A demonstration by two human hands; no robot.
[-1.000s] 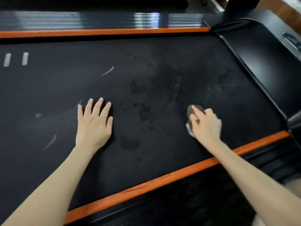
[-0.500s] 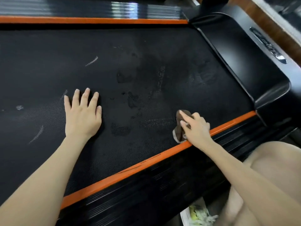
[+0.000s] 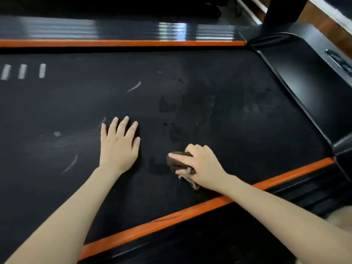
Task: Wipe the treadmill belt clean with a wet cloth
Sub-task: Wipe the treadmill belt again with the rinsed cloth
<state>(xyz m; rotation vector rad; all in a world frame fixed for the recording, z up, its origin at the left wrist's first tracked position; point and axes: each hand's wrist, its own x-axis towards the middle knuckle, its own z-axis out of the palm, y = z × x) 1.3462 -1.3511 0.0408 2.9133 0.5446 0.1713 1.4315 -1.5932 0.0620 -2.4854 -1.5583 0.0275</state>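
now cloth [image 3: 173,164] further left, nearer l hand [image 3: 119,147]

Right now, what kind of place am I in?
Probably a gym or a home workout room; little of the room shows. In front is a treadmill: a wide black belt, orange rails along both sides, and a black cover at its right end.

text: none readable | badge [image 3: 338,60] on motor cover [image 3: 308,88], far right of and beyond the right hand [image 3: 203,166] gripping the cloth [image 3: 179,159]: possibly lettering, too blurred to read | three white bars [image 3: 22,71] on belt [image 3: 247,140], far left of that grip: plain marks, no characters
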